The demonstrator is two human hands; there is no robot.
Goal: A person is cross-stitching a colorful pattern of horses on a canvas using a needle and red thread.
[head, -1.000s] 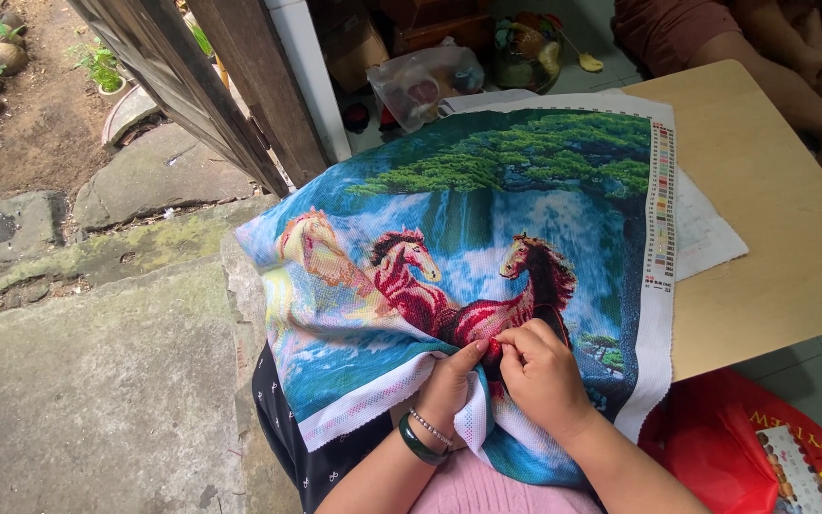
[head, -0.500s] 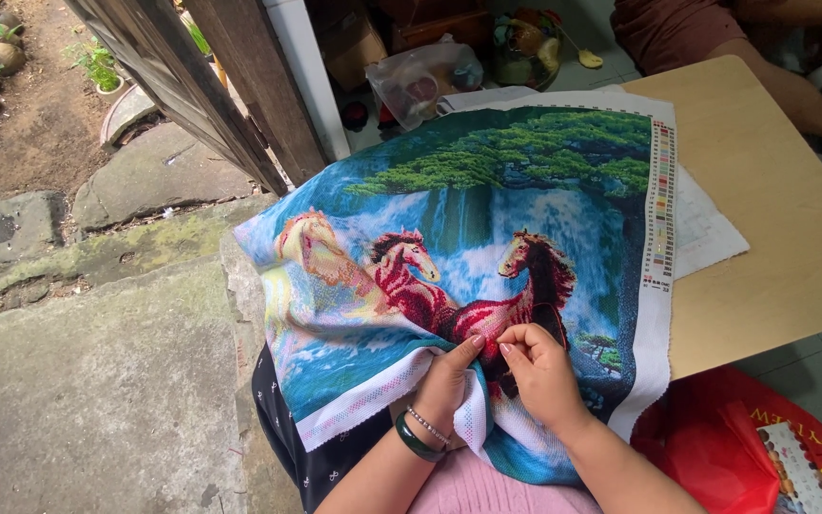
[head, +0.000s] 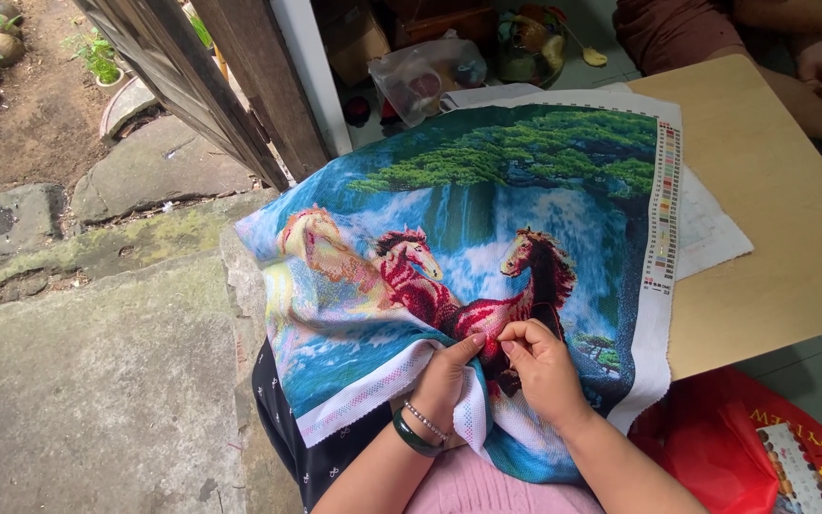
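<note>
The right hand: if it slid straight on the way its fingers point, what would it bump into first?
The right hand points up-left across the horse embroidery cloth. It would probably first meet the left hand fingertips right beside it, though depth is hard to judge.

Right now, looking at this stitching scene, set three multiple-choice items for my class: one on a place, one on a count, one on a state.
1. Where does the far end of the embroidered cloth rest?
A. On the wooden table
B. On the stone step
C. On the red bag

2. How many horses show in the picture on the cloth?
A. One
B. Three
C. Five

3. What is the left hand doing?
A. Lying flat on the table
B. Gripping the folded near edge of the cloth
C. Holding scissors

Answers: 1 A, the cloth drapes over the table's corner. 2 B, one pale and two red horses show. 3 B, it bunches the white border while the right hand pinches at the stitches.
</note>
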